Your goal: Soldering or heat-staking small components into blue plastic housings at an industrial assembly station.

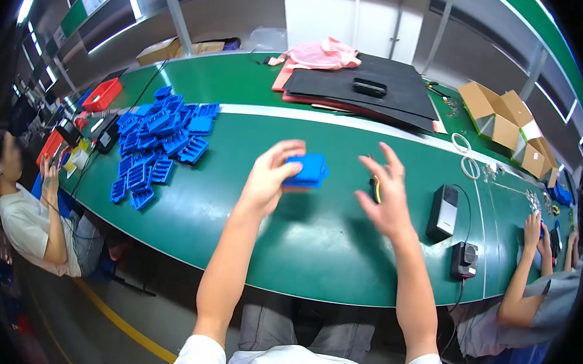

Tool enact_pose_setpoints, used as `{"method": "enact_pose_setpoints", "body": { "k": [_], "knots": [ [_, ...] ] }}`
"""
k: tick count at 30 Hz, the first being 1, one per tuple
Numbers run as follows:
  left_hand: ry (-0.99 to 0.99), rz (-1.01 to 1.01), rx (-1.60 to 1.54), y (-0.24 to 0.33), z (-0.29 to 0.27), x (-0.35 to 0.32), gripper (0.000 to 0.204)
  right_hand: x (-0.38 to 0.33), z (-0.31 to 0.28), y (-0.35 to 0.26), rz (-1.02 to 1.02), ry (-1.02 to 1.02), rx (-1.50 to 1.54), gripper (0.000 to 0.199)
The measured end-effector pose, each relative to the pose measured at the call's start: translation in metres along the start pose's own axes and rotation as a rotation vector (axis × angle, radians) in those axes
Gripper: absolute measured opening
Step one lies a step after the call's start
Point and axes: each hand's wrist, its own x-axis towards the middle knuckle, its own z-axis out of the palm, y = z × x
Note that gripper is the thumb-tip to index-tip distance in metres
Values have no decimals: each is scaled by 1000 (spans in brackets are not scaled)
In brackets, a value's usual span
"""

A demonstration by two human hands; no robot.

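My left hand (270, 174) grips a small blue plastic case (307, 170) above the middle of the green table, thumb on top and fingers behind it. To its right, my right hand (389, 196) is held up with thumb and fingers spread and nothing between them. Partly hidden behind that hand lies a tool with yellow-and-black handles (375, 188), its kind not plain. A heap of blue plastic trays (164, 131), with slots in them, lies on the table to the left of my left hand.
Right of my right hand stand a black-and-silver box-shaped device (443, 213) and a black corded unit (464, 260). Black sheets (370, 93) with a pink cloth (326, 53) lie at the back. Open cardboard boxes (502, 118) stand far right. One person (32, 219) sits left, another (531, 297) right.
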Motion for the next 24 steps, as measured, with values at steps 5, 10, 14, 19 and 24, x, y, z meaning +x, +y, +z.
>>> {"method": "enact_pose_setpoints", "body": {
  "k": [5,10,14,19,24],
  "knots": [
    [-21,-52,-35,-3,13,-111,12,-17,-5,-67,-410,-267,172,42],
    [-205,94,-188,-2,14,-219,63,-90,9,-115,-239,-170,633,29],
    [63,133,424,-44,17,-234,28,-167,28,-119,124,-122,755,30],
    [54,-139,227,-91,48,-228,27,-236,36,-106,615,133,971,20],
    [194,-367,234,-123,66,-225,27,-275,35,-85,836,222,949,24]
  ]
}}
